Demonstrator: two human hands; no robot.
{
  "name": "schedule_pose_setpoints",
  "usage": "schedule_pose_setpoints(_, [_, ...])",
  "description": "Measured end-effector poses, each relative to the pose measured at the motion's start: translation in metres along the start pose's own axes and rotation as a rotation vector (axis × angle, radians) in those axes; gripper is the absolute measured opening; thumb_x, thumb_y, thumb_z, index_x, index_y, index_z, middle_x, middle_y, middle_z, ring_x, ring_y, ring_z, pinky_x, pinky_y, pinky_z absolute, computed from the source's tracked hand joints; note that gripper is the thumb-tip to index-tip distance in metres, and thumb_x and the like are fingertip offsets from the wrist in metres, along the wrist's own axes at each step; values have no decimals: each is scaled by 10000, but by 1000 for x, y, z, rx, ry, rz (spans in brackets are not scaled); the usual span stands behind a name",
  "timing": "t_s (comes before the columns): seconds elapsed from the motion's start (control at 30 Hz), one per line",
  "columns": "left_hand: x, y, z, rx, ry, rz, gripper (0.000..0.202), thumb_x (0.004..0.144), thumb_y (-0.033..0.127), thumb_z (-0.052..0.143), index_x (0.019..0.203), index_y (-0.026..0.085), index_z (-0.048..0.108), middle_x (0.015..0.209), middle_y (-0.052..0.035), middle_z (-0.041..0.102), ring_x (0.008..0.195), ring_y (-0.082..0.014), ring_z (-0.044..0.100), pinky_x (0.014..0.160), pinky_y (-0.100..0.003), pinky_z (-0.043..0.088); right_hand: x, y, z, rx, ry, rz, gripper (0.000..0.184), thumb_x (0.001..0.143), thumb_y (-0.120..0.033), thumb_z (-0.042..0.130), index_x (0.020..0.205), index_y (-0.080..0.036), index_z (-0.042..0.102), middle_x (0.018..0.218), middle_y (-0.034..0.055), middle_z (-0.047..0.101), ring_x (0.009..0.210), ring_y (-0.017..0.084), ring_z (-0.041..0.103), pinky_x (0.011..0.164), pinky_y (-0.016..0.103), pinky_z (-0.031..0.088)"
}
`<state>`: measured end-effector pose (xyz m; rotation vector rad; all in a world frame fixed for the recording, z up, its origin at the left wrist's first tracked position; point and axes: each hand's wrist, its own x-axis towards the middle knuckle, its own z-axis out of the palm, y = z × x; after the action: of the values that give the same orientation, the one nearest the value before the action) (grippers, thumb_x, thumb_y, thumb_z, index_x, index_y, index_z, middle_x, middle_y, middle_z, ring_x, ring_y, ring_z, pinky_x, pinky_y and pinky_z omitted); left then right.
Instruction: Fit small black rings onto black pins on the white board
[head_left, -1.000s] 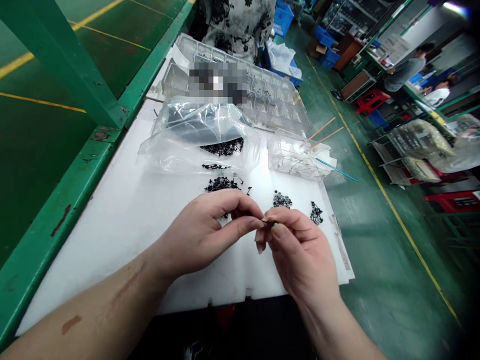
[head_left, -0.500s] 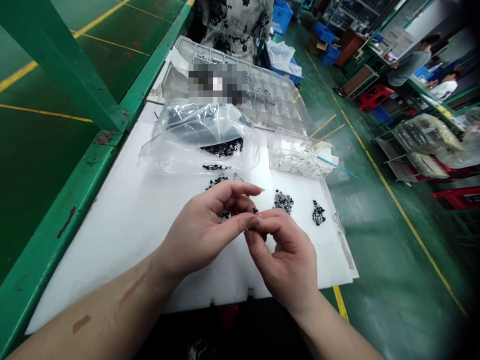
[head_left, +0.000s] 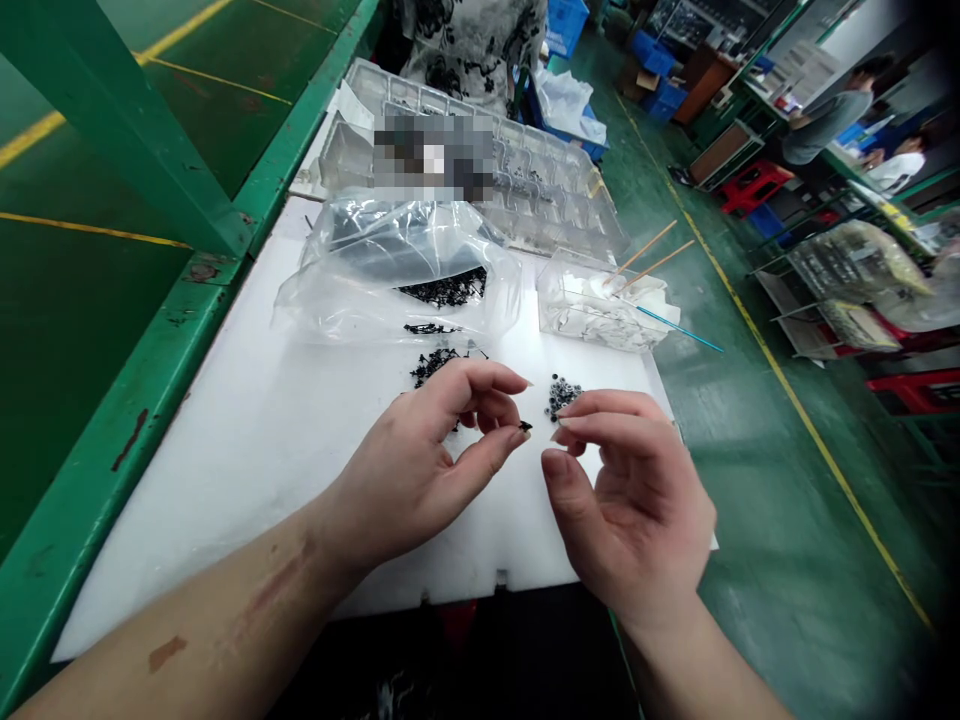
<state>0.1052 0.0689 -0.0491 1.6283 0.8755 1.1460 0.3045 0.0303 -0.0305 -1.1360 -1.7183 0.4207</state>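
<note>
My left hand (head_left: pixel 431 460) pinches a small black part (head_left: pixel 526 427) between thumb and fingertip; only its tip shows. To its right, my right hand (head_left: pixel 634 500) is apart from it, thumb and fingers parted, with nothing visible between them. Just beyond the right fingertips lies a heap of small dark and grey ring-like pieces (head_left: pixel 561 394). Behind my left hand is a pile of small black stemmed parts (head_left: pixel 435 365), partly covered by the hand. More of these black parts (head_left: pixel 454 288) are inside a clear plastic bag (head_left: pixel 375 250).
A clear box (head_left: pixel 562 315) of white material with sticks stands at the back right. Beyond the bag are clear compartment trays (head_left: pixel 555 225). A green metal frame (head_left: pixel 172 345) edges the white table (head_left: pixel 225 450) on the left. Another person's patterned clothing (head_left: pixel 472 50) shows at the far end.
My right hand has moved away to the right from my left hand and its fingers have parted. It now hides the small black heap on the right. The left hand still pinches the part.
</note>
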Motion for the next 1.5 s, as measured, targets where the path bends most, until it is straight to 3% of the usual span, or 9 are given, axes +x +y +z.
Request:
schedule_pose_setpoints(0.13, [-3,-2,0,26,-31,37,349,1051,120,698,1344,297,630,1071,5,748,982,-141,739,749,-232,616,9,-4,-4,-170,-58,-172,331,933,-87,796,1180,-306,790,1154,61,669,994,200,689,788,366,605])
schedule_pose_setpoints(0.3, [-3,0,0,33,-37,29,348,1044,148,724,1350,296,653,1088,-21,768,979,-167,762,637,-228,596,8,-1,-5,-81,-42,-35,289,980,-131,780,1202,-312,814,1171,74,689,1038,229,698,841,412,612])
schedule_pose_setpoints(0.43, [-2,2,-1,28,-15,3,288,1044,178,747,1297,295,678,1030,-14,777,947,-173,760,720,-257,641,15,24,-27,-95,99,54,174,991,-215,797,1135,-295,849,1157,77,735,1022,236,705,834,410,587])
schedule_pose_setpoints(0.5, [-3,2,-1,28,-8,17,278,1048,176,747,1287,302,680,1013,-5,778,939,-167,756,783,-267,653,25,51,-45,-57,247,177,108,963,-276,840,1069,-264,851,1069,67,741,867,194,688,760,374,572])
schedule_pose_setpoints(0.6, [-4,-1,-3,39,-3,14,289,1056,192,738,1298,337,675,1011,0,774,951,-173,755,712,-233,639,44,98,-78,289,595,619,247,841,-288,919,1038,-249,775,834,-4,681,637,135,580,538,277,475])
schedule_pose_setpoints(0.73, [-6,-6,-6,90,3,0,294,1063,223,721,1310,374,669,1039,-7,776,974,-186,772,548,-177,574,64,147,-116,435,678,854,317,855,-345,865,802,-219,579,712,-19,594,551,124,533,443,241,447])
schedule_pose_setpoints(0.83, [-6,-9,-6,135,10,-6,289,1060,240,717,1308,380,668,1030,-7,793,951,-192,793,471,-159,531,70,166,-126,506,688,922,365,906,-379,848,771,-213,551,693,-17,594,533,105,507,433,217,448])
schedule_pose_setpoints(1.07, [-2,-7,-4,182,33,-2,231,1053,266,718,1264,357,689,995,-14,813,906,-204,823,421,-145,521,80,187,-119,586,739,912,270,1063,-352,735,903,-171,615,742,-58,596,524,64,500,464,180,419])
schedule_pose_setpoints(1.5, [-2,-6,-6,179,18,5,288,1039,239,721,1274,399,676,967,24,828,882,-184,834,406,-123,511,93,170,-110,341,758,445,390,774,-427,989,966,-178,760,800,-23,668,591,80,530,474,204,410])
